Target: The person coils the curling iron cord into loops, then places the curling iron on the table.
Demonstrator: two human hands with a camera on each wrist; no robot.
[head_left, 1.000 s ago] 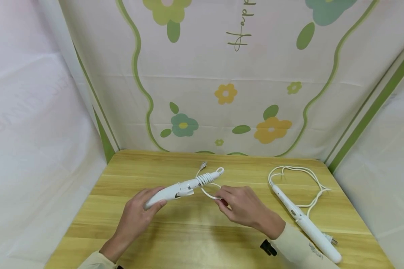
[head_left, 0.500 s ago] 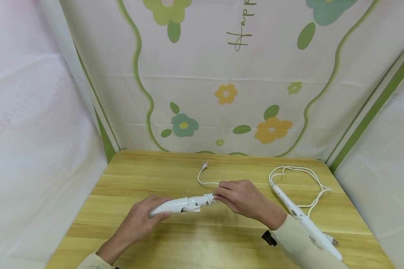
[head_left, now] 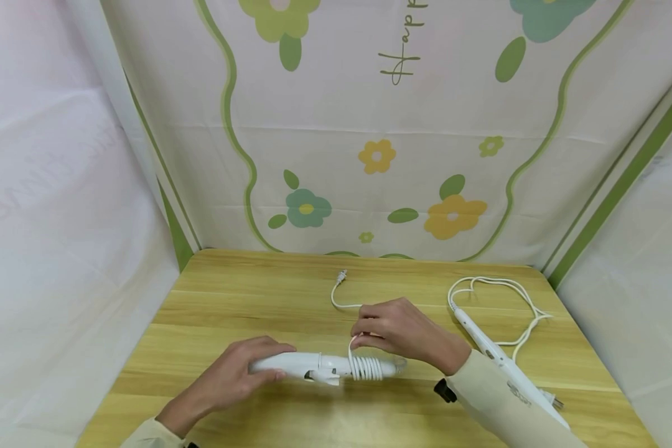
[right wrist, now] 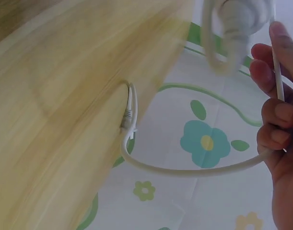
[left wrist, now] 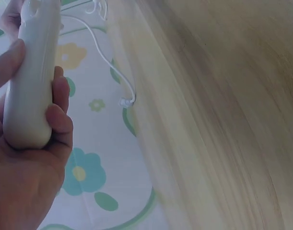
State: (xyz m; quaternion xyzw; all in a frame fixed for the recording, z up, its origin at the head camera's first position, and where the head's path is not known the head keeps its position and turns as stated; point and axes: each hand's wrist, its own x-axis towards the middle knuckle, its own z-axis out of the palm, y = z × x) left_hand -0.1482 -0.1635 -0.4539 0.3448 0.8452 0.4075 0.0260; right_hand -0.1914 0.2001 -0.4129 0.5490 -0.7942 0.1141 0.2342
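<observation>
My left hand (head_left: 238, 375) grips the thick end of a white curling iron (head_left: 291, 363), thumb along its near side. A lever sticks out near the middle. In the left wrist view the rounded end of the iron (left wrist: 33, 91) sits against the palm. Several turns of white cord (head_left: 368, 368) wrap the handle. My right hand (head_left: 394, 330) pinches the cord just above these turns. In the right wrist view the cord (right wrist: 194, 172) runs through the curled fingers and out in a loose loop. Its free end has a plug (head_left: 341, 276) lying near the table's back edge.
A second white styling iron (head_left: 515, 373) lies at the right of the wooden table (head_left: 201, 311), partly behind the right forearm. Its cord (head_left: 495, 280) is loosely looped behind it, and its plug (head_left: 551, 398) lies beside it. Flowered cloth (head_left: 313, 149) hangs behind.
The iron has swung from slanting to nearly level and come nearer to me. The right hand has moved the cord over the handle, then back up above the turns. The plug stays about where it was.
</observation>
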